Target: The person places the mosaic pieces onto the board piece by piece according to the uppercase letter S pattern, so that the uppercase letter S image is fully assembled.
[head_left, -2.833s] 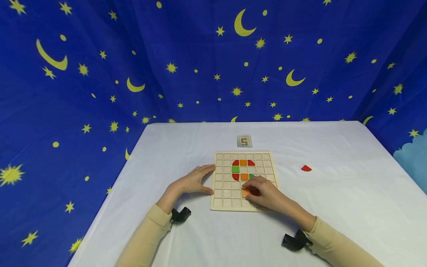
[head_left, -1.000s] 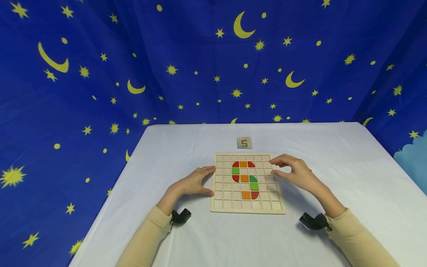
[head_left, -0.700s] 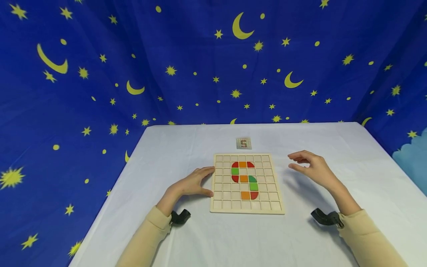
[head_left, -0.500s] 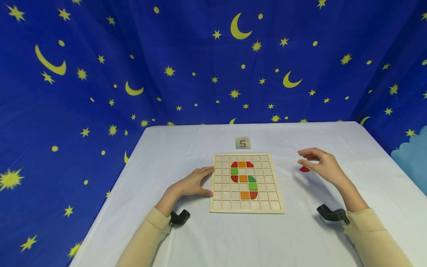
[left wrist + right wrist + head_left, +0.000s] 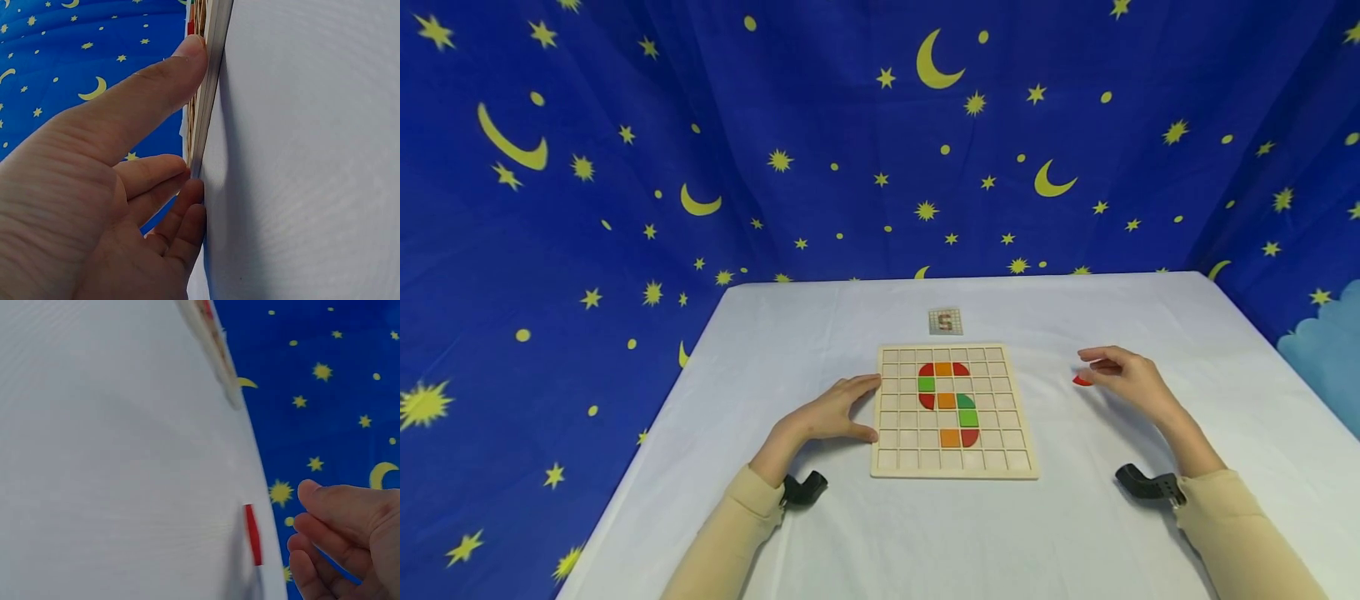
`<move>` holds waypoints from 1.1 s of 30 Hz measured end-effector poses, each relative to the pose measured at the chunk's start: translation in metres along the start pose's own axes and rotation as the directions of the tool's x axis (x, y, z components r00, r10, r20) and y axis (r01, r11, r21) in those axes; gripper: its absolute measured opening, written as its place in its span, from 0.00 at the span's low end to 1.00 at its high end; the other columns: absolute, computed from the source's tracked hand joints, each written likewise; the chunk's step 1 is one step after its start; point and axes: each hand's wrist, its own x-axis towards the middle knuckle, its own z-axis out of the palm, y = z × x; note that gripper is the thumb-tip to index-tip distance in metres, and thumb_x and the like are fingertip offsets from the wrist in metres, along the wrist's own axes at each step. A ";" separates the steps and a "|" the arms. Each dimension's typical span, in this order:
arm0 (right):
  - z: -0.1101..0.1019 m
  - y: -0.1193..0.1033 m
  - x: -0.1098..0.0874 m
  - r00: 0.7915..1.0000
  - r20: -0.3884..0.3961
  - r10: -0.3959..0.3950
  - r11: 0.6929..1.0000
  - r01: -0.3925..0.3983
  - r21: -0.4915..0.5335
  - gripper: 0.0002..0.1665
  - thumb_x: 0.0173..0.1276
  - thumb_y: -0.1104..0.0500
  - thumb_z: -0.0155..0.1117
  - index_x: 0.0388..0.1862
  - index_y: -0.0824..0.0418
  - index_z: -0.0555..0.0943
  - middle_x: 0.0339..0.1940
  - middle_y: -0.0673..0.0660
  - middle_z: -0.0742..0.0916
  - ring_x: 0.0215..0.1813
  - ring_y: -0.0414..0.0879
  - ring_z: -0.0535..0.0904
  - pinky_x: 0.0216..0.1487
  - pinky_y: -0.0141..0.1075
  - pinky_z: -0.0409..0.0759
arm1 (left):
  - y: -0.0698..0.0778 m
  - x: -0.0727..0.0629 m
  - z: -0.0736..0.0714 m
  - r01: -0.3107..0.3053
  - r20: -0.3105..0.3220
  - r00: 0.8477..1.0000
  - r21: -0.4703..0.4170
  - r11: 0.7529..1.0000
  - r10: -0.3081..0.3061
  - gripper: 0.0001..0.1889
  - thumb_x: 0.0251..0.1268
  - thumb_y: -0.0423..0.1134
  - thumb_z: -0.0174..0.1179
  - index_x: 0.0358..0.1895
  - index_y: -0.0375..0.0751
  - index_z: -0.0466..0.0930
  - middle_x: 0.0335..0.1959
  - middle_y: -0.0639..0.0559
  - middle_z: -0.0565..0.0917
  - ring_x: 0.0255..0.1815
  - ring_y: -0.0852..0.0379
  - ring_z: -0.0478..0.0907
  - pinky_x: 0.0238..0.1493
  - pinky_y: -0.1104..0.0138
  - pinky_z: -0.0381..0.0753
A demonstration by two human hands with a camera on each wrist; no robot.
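A square wooden grid board lies on the white cloth, with red, orange and green tiles set in its cells along an S-shaped path. My left hand rests at the board's left edge, thumb and fingers spread along the side; the left wrist view has the thumb touching that edge. To the right of the board, my right hand hovers over a loose red quarter-circle tile, fingers loosely bent. In the right wrist view the fingertips stand apart from the red tile, holding nothing.
Behind the board lies a small card printed with an S on a grid. A blue curtain with yellow moons and stars hangs behind and beside the table. Black wrist mounts sit at both cuffs.
My right hand has set an orange tile down in the lower row, left the board, moved right and lowered towards the loose red tile. The left hand has stayed at the board's edge.
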 end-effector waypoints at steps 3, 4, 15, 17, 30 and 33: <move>0.005 0.004 0.000 1.000 0.023 -0.001 0.999 0.002 -0.043 0.23 0.62 0.56 0.68 0.54 0.67 0.79 0.49 0.66 0.83 0.45 0.49 0.81 0.44 0.34 0.78 | 0.000 0.000 0.000 -0.002 0.001 1.000 0.004 1.000 0.002 0.50 0.50 0.53 0.71 0.72 0.35 0.55 0.72 0.44 0.58 0.72 0.45 0.52 0.70 0.53 0.50; 0.006 0.005 0.000 1.000 0.031 -0.002 0.998 0.004 -0.058 0.24 0.62 0.57 0.69 0.54 0.67 0.79 0.49 0.67 0.83 0.46 0.55 0.81 0.46 0.40 0.78 | 0.000 0.000 0.000 -0.002 0.001 1.000 0.004 1.000 0.002 0.50 0.50 0.53 0.70 0.72 0.35 0.55 0.72 0.44 0.58 0.72 0.45 0.52 0.70 0.54 0.50; 0.019 0.004 0.001 0.998 0.018 -0.056 0.990 0.058 -0.128 0.21 0.58 0.63 0.70 0.51 0.69 0.80 0.47 0.68 0.82 0.40 0.54 0.78 0.37 0.41 0.75 | 0.001 0.000 -0.002 -0.006 0.002 1.000 0.000 1.000 0.006 0.50 0.50 0.53 0.71 0.72 0.34 0.55 0.72 0.43 0.58 0.72 0.44 0.52 0.70 0.53 0.52; 0.020 0.002 0.001 0.998 0.028 -0.047 0.991 0.050 -0.124 0.22 0.58 0.62 0.70 0.51 0.69 0.80 0.47 0.68 0.82 0.37 0.50 0.76 0.33 0.37 0.74 | 0.001 0.000 -0.002 -0.006 0.004 1.000 -0.005 1.000 0.006 0.50 0.50 0.53 0.71 0.72 0.34 0.55 0.72 0.43 0.58 0.72 0.44 0.52 0.70 0.53 0.51; 0.027 -0.010 -0.003 0.997 0.060 -0.058 0.992 0.064 -0.108 0.21 0.56 0.62 0.72 0.49 0.69 0.81 0.41 0.61 0.83 0.36 0.48 0.78 0.34 0.34 0.77 | 0.000 0.000 0.000 -0.006 0.003 1.000 -0.009 1.000 0.006 0.50 0.50 0.54 0.70 0.72 0.35 0.54 0.72 0.44 0.58 0.72 0.44 0.51 0.70 0.53 0.51; 0.030 -0.011 -0.004 0.996 0.033 -0.085 0.989 0.088 -0.115 0.19 0.55 0.64 0.73 0.45 0.68 0.82 0.38 0.60 0.84 0.35 0.47 0.79 0.34 0.34 0.77 | -0.001 0.000 0.000 -0.005 0.002 1.000 -0.009 1.000 0.005 0.50 0.50 0.54 0.71 0.72 0.35 0.54 0.72 0.44 0.58 0.72 0.44 0.51 0.70 0.53 0.50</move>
